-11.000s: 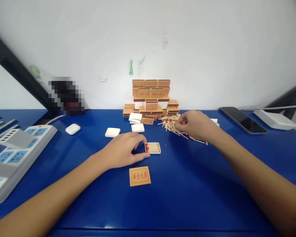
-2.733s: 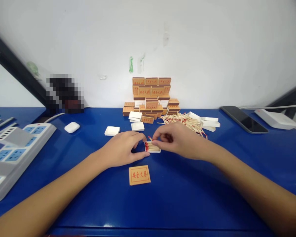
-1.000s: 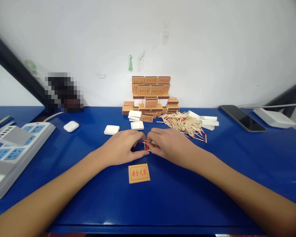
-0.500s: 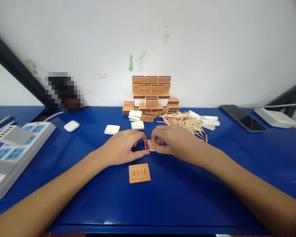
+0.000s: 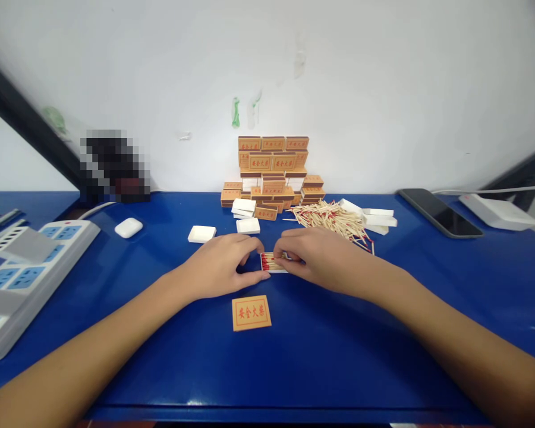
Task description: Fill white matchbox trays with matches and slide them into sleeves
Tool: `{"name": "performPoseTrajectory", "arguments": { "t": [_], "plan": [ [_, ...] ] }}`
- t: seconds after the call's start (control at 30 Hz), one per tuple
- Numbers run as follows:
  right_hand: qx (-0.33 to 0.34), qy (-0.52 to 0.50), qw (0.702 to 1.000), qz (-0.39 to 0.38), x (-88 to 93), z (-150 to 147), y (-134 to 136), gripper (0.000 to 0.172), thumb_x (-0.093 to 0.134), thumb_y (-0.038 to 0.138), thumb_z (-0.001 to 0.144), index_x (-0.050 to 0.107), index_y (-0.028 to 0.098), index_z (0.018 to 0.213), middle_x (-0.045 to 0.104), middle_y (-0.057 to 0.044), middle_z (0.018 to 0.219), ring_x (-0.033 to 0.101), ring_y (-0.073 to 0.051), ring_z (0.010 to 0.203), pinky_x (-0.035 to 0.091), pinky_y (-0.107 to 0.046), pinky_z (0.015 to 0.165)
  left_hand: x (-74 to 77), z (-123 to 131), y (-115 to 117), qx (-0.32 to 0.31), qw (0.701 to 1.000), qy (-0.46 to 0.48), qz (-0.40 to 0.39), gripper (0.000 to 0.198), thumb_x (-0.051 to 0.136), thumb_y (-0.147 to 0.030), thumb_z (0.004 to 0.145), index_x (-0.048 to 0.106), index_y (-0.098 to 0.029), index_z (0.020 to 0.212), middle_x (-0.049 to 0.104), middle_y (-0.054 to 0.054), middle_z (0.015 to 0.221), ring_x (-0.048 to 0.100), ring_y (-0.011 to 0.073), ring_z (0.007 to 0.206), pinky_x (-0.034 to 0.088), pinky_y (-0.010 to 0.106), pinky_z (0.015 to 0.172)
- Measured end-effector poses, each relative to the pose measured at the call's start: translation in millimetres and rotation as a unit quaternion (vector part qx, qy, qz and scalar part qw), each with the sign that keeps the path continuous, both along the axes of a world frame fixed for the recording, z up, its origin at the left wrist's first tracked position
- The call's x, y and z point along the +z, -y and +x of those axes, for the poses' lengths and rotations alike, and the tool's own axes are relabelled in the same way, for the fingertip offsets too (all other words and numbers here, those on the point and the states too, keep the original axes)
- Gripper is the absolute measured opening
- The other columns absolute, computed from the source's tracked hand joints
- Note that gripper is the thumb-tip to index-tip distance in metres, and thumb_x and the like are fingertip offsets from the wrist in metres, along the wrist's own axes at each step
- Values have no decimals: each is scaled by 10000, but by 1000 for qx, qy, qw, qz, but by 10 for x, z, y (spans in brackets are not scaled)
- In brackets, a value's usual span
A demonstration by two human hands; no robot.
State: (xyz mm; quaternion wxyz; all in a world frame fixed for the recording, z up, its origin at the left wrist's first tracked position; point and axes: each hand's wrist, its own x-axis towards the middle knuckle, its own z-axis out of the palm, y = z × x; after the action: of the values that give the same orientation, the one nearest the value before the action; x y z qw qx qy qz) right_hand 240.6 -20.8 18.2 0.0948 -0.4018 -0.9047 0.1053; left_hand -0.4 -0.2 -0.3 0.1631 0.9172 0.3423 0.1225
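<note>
Your left hand [image 5: 220, 274] curled against the match-filled tray [image 5: 270, 262] on the blue table [image 5: 339, 345], your right hand [image 5: 314, 257] pinching its far end, orange sleeve [image 5: 251, 312] just in front, loose matches [image 5: 334, 219] behind.

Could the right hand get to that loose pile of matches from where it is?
Probably yes: the right hand rests at the match tray, and only bare blue table separates it from the pile of matches.

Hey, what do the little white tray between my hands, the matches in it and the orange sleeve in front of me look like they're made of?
White tray: thin matte card, judging by its slim walls. Matches: pale wooden sticks, by their colour, with dull red tips. Orange sleeve: flat printed cardboard, matte, with a red frame and characters. Both hands touch the tray: left hand, right hand.
</note>
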Motion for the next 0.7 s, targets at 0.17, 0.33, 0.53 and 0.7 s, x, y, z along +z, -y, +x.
{"name": "performPoseTrajectory", "arguments": {
  "t": [0.17,0.33,0.53,0.7],
  "plan": [
    [-3,-10,1000,7,28,-21,13,145,602,202,991,723,188,914,720,-32,876,600,-163,755,372,-306,670,-7,5,-2,0,1000,1,2,340,691,-506,948,679,-192,1080,609,8,797,585,185,736,408,313,632],
    [-7,-8,1000,11,7,-58,34,139,617,217,993,732,189,919,719,-26,869,588,-156,734,356,-299,656,1,10,2,2,1000,-3,1,344,686,-515,954,672,-196,1081,613,9,805,588,189,742,398,308,635],
    [-6,4,1000,7,25,-61,52,142,610,224,994,724,191,915,711,-31,873,577,-158,721,341,-305,644,8,10,6,4,1000,-4,-7,359,688,-525,951,669,-195,1090,611,7,811,590,191,751,400,310,646],
    [5,-1,1000,-17,94,-28,58,136,583,178,991,691,194,911,696,-26,898,577,-157,757,357,-304,678,6,8,5,5,1000,-7,-7,353,692,-521,950,671,-193,1078,600,3,804,581,190,752,395,313,644]
  ]
}}
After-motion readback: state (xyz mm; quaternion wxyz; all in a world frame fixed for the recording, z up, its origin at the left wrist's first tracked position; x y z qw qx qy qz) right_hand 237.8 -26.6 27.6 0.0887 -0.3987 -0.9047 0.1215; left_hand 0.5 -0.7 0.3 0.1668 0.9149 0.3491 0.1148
